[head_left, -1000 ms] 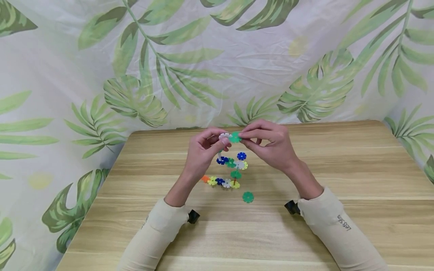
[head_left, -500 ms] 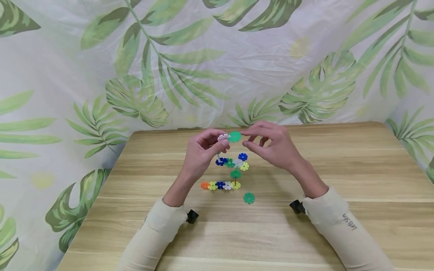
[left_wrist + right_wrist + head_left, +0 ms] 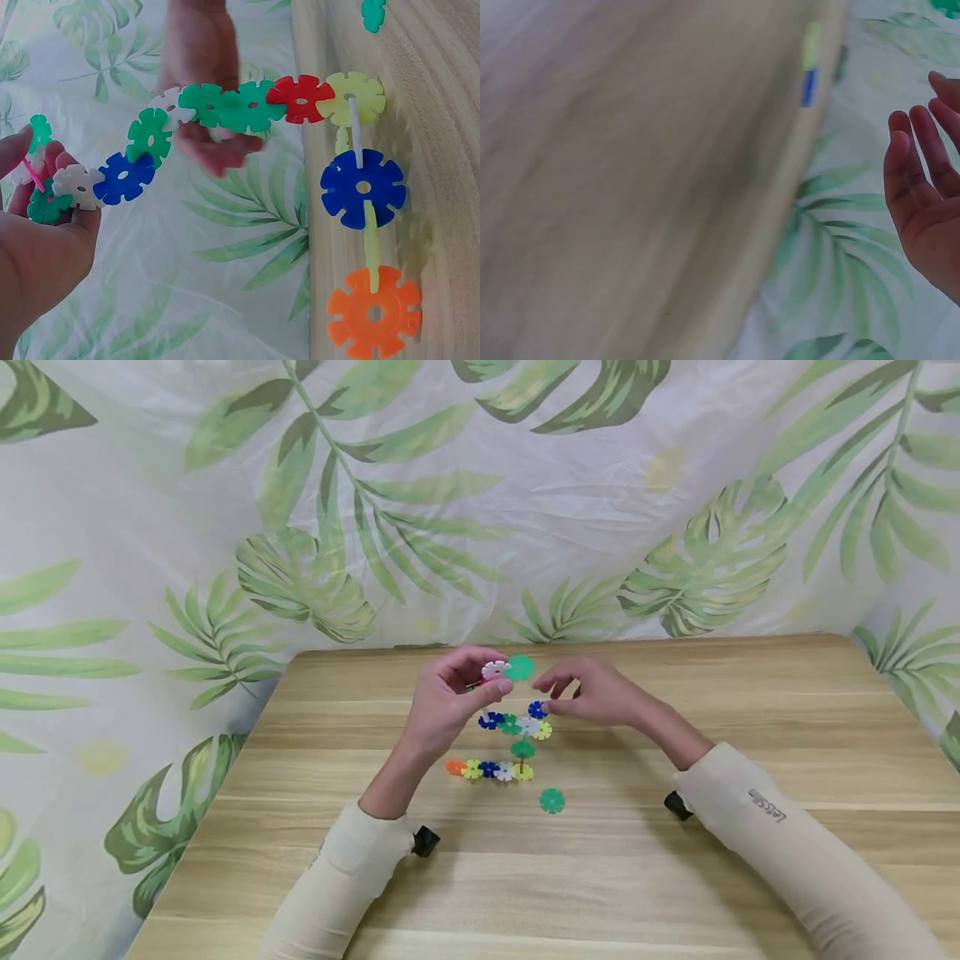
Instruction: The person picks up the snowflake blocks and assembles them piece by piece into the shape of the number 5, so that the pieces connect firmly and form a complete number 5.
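Note:
My left hand (image 3: 450,697) grips the upper end of a chain of slotted plastic snowflake discs, thumb and fingers around its top pieces. A white disc (image 3: 495,671) and a green disc (image 3: 521,667) stick out past its fingertips. In the left wrist view the chain runs down through a blue disc (image 3: 124,178), green ones and a red disc (image 3: 300,100). It joins a row on the table ending in an orange disc (image 3: 375,313). Right of the chain, my right hand (image 3: 603,693) hovers with loosely bent fingers and holds nothing; the right wrist view shows its fingers apart.
A loose green disc (image 3: 552,801) lies on the wooden table (image 3: 525,885) in front of the row. Another blue disc (image 3: 536,710) shows beside the right fingertips in the head view. A leaf-patterned cloth (image 3: 420,510) hangs behind the table's far edge.
My right hand has let go of the green disc at the chain's top and moved down and slightly away from it. The left hand keeps its hold in nearly the same place.

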Tool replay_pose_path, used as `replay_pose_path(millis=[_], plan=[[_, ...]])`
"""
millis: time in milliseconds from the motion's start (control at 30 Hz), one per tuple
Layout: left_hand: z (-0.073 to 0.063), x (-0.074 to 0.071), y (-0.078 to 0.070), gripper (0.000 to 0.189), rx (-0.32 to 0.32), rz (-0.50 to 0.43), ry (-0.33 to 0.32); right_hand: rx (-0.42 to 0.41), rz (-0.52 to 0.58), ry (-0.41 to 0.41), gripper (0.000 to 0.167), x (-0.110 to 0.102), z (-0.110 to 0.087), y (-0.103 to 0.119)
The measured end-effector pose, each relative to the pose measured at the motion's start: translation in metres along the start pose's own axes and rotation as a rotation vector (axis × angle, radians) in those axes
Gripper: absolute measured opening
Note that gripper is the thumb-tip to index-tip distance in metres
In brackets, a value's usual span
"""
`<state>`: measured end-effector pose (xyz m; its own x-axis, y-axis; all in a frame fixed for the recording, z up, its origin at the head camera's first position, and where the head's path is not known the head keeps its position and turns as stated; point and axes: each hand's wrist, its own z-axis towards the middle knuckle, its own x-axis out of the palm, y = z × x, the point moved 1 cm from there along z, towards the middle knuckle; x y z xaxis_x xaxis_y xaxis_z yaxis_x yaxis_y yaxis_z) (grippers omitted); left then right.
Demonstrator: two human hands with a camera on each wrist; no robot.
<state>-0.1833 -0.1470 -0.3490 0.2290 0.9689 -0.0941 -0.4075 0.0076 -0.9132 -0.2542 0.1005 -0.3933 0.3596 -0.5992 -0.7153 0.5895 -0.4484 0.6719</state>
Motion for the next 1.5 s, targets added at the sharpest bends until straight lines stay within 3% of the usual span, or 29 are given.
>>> replay_pose_path(millis=[233,467,1133,1333,1500], plan=[[0.0,0.0,0.001,0.027,-0.009,0.007,-0.001,0.024,-0.011,0.158,0.028,0.015,0.002,-0.017],[0.0,-0.001,-0.001,0.026,-0.013,0.0,-0.007,0.07,0.005,0.224,0.028,0.022,0.001,-0.022],[-0.001,-0.002,0.0,0.026,-0.015,-0.032,-0.007,0.091,-0.074,0.25,0.03,0.031,0.006,-0.022],[-0.002,-0.001,0.001,0.027,-0.011,-0.038,-0.007,0.091,-0.113,0.254,0.018,0.025,0.001,-0.022],[-0.002,-0.001,0.002,0.027,0.001,-0.048,-0.007,0.081,-0.089,0.196,0.012,0.016,-0.007,-0.017]])
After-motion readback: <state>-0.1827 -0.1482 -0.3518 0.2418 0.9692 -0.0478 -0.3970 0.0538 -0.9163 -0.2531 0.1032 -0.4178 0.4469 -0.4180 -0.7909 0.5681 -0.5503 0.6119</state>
